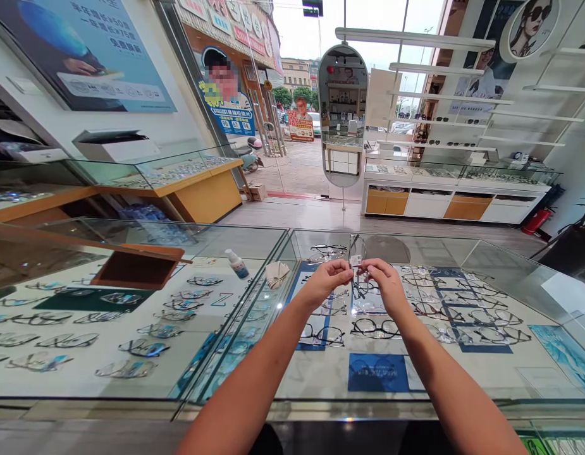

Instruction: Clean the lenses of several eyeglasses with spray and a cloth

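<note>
The pair of glasses [357, 245] is upright above the glass counter [320, 382], and your left hand [327, 280] and your right hand [384, 280] both grip it with the fingertips, near its small white tag [355, 260]. To the left, a beige cloth [276, 274] and a spray bottle [236, 264] are on the counter.

The clear, flat-topped glass display counter [320, 382] is shining smooth and glossy; the raised, thin-rimmed eyeglasses [355, 260] are showing clear, glassy lenses; the crumpled beige cloth [276, 274] is looking soft and matt; the small white plastic spray bottle [236, 263] is looking smooth; the brown rectangular box [135, 268] is resembling smooth wood
</note>
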The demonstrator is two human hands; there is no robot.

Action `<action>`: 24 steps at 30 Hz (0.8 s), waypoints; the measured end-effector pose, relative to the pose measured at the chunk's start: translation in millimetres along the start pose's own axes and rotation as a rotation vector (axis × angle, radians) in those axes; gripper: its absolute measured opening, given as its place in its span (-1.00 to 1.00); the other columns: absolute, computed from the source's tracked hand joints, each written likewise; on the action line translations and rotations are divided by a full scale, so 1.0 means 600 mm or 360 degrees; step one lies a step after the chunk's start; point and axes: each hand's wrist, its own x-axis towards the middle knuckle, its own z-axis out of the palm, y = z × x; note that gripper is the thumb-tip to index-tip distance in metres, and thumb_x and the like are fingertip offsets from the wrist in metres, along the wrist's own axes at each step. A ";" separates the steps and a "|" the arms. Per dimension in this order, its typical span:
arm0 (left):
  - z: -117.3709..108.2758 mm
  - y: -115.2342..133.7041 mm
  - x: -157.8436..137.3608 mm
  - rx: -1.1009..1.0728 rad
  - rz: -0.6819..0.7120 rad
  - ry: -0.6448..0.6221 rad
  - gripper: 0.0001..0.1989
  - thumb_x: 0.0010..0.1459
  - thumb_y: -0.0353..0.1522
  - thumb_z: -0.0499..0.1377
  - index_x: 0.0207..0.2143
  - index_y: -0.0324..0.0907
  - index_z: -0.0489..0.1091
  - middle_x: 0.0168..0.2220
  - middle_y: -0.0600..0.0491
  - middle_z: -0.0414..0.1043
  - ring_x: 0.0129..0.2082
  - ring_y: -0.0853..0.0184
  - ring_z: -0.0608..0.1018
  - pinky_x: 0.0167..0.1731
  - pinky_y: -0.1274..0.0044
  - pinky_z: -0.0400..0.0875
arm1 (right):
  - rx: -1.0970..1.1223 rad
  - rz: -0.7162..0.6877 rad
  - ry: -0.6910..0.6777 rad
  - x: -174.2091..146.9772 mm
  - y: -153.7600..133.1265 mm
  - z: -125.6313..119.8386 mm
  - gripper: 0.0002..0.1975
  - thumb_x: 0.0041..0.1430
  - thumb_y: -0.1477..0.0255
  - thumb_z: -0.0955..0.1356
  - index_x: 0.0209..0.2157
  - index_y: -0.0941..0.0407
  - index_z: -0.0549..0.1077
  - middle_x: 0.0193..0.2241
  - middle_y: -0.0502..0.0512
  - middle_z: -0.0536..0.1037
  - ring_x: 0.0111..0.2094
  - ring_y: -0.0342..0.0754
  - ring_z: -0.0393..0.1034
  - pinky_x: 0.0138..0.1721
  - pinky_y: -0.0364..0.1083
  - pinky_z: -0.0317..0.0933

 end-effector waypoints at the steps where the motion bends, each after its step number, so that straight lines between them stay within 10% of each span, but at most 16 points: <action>1: -0.001 0.000 0.000 -0.0009 0.0001 -0.0013 -0.40 -0.16 0.05 0.54 -0.47 -0.20 0.35 -0.51 0.16 0.29 -0.45 0.43 0.30 -0.36 0.53 0.16 | 0.0101 0.0060 0.0029 0.001 0.001 0.001 -0.80 0.09 0.19 0.44 -0.34 0.01 0.56 -0.33 0.04 0.63 -0.25 0.02 0.49 -0.21 -0.03 0.33; 9: -0.005 -0.008 0.001 0.0102 -0.0004 -0.0142 -0.42 -0.13 0.04 0.53 -0.48 -0.22 0.37 -0.46 0.11 0.35 -0.40 0.39 0.34 -0.31 0.51 0.20 | 0.0509 0.0494 -0.0079 0.006 0.013 0.003 -0.69 -0.13 0.18 0.57 -0.47 0.09 0.53 -0.47 -0.02 0.51 -0.39 -0.12 0.34 -0.33 -0.13 0.16; 24: -0.002 -0.003 -0.002 0.0079 -0.0013 -0.0101 -0.51 -0.07 -0.04 0.47 -0.48 -0.18 0.33 -0.52 0.17 0.27 -0.44 0.41 0.29 -0.32 0.51 0.17 | 0.0626 0.0455 -0.0124 0.007 0.024 0.004 -0.71 -0.10 0.23 0.59 -0.52 0.10 0.52 -0.50 -0.04 0.43 -0.41 -0.14 0.21 -0.32 -0.09 0.10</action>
